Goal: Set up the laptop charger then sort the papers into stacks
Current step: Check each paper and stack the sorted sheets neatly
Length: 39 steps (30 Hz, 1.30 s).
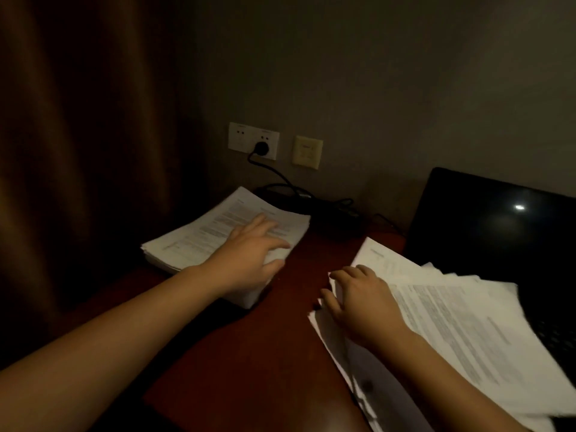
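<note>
The papers lie in two lots. A neat stack [224, 232] sits on the worktop [265, 353], well to the left of the laptop [498, 222]. The left hand [249, 257] lies flat on top of it. The hand is open, with its fingers spread and its thumb at the edge nearest the laptop.

A messy pile [461, 322] of loose sheets lies just in front of the laptop. The sheets fan out, and some of them cover part of the laptop's keys. The right hand [361, 304] rests on the edge of this pile that is farthest from the laptop. Its fingers are bent, with the tips at the paper's edge. I cannot tell if it grips the sheets or only rests on them. A strip of bare red-brown worktop shows between the stack and the pile.

The laptop is open. Its screen is dark, with one small spot of light on it.

The charger's black plug [261, 148] sits in a white socket [241, 138] on the wall, up and to the left of the laptop. Its cord [274, 171] runs down to the worktop and loops behind the stack, toward the laptop's left side. It is too dim there to see where the cord ends.

A yellow plate [307, 152] is on the wall just beside the socket, on the laptop's side. A brown curtain [78, 151] hangs far to the left of the laptop.
</note>
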Motion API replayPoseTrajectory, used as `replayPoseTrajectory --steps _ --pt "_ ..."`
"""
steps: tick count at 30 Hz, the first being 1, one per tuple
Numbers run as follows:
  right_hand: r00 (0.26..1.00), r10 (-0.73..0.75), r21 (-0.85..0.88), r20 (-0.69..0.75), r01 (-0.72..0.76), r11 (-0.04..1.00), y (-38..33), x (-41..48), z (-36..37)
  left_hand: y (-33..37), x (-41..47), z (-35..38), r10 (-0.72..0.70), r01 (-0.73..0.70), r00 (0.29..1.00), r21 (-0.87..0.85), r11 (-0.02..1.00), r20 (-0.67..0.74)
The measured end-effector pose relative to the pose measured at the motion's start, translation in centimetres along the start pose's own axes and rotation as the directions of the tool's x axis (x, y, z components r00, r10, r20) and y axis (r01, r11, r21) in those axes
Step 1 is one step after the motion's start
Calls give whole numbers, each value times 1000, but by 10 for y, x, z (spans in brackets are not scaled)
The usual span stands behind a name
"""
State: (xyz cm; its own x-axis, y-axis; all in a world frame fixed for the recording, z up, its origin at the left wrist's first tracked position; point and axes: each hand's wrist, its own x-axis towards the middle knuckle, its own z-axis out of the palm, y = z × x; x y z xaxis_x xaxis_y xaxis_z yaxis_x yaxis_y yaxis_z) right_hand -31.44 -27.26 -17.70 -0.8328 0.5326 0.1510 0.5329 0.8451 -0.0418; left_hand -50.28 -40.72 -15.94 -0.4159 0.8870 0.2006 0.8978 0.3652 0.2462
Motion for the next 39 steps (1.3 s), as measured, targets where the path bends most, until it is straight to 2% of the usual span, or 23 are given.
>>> replayPoseTrajectory --steps 2,4,6,8,11,16,18,20,22,24,25,28,32,36,39 --pt "998 60 -59 9 -59 996 17 -25 -3 35 -1 13 79 -78 996 -15 997 39" --pt "983 182 -83 18 -180 980 34 -50 -5 67 -1 28 158 -154 984 -49 987 87" --pt "933 356 -80 60 -351 933 49 -75 -8 95 0 44 229 -218 964 -89 972 137" --pt "883 453 -47 125 -451 891 60 -95 -7 118 -1 58 278 -257 945 -132 957 173" --pt "903 397 12 161 -404 914 78 -114 -2 143 -5 78 298 -277 922 -117 954 247" --pt "981 150 144 125 -167 975 127 -133 -13 163 -26 81 266 -283 927 25 959 266" --pt "990 84 259 115 -111 959 144 -138 -20 167 -34 77 345 -360 903 12 933 256" --pt "995 83 335 54 -97 937 155 -144 -23 172 -37 78 437 -452 851 -18 892 291" --pt "985 151 359 -85 -111 927 161 -154 -22 178 -38 83 422 -432 843 -49 901 334" --pt "945 284 438 -162 -189 879 163 -166 -25 188 -42 92 351 -352 883 -56 934 313" --pt "927 343 487 -150 -233 842 163 -172 -26 194 -45 97 308 -306 905 -54 951 294" --pt "906 424 543 22 -366 756 162 -184 -26 215 -54 107 152 -145 956 -43 988 250" --pt "880 462 567 108 -437 698 164 -192 -30 241 -57 110 5 22 973 -116 993 229" --pt "882 404 666 244 -455 591 169 -188 -39 266 -64 108 32 8 947 -123 992 319" --pt "899 368 724 237 -416 551 178 -182 -44 262 -51 96 169 -149 948 -93 984 270"
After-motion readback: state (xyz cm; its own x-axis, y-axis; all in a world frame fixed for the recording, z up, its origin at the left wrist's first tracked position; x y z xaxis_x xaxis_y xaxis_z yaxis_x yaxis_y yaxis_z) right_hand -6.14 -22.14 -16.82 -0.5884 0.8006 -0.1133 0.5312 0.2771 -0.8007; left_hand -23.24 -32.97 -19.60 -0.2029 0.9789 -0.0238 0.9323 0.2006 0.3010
